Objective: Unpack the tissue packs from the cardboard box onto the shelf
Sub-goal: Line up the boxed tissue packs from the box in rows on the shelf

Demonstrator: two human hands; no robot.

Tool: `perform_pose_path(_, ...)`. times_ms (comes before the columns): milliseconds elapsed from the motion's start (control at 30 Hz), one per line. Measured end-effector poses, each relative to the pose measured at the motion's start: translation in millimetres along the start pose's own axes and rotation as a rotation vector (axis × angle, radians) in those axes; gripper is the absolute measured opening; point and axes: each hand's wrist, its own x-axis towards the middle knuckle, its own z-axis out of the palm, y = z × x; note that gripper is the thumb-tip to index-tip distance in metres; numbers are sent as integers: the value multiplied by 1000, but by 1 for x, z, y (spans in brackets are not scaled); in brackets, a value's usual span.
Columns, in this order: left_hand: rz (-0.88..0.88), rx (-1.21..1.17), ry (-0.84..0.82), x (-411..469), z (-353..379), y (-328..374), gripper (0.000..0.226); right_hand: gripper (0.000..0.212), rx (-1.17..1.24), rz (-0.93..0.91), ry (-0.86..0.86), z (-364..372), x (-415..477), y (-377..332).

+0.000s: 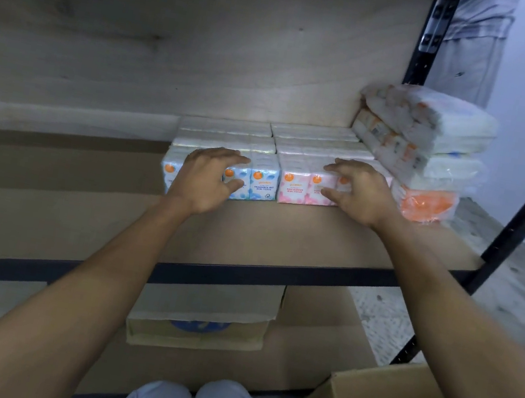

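Bare shelf (63, 200) lies open left of the tissue packs (264, 178); a wrapped stack (429, 150) blocks the right.

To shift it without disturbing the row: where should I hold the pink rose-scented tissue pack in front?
Grip the pink pack probably by its upper front edge, from the front and above: thumb on the front face, fingers over the top. The blue pack, the wrapped stack and the rear packs flank its other sides.
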Motion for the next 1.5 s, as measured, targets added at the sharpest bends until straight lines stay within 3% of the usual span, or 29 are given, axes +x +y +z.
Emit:
perform_pose_path(233, -4, -85, -61, -44, 3, 50, 41, 42, 39, 33, -30, -6, -59, -24)
perform_pose_path(467, 91, -227, -101, -93, 14, 118, 40, 38, 38, 72, 13, -13, -136, -43)
perform_pose_path(667, 184, -316, -234, -132, 54, 170, 40, 35, 15, 155, 54, -16, -218, -33)
perform_pose_path(867, 322, -327, -351, -173, 102, 221, 39, 36, -61, 349, -30, -14, -307, 10)
perform_pose_path(1133, 358, -338, -594, -204, 176, 277, 39, 37, -63, 663, -199, 5, -391, 90)
perform_pose_path(1500, 209, -345, -946, -235, 297, 339, 46, 48, -103, 831, -453, 34, -441, 191)
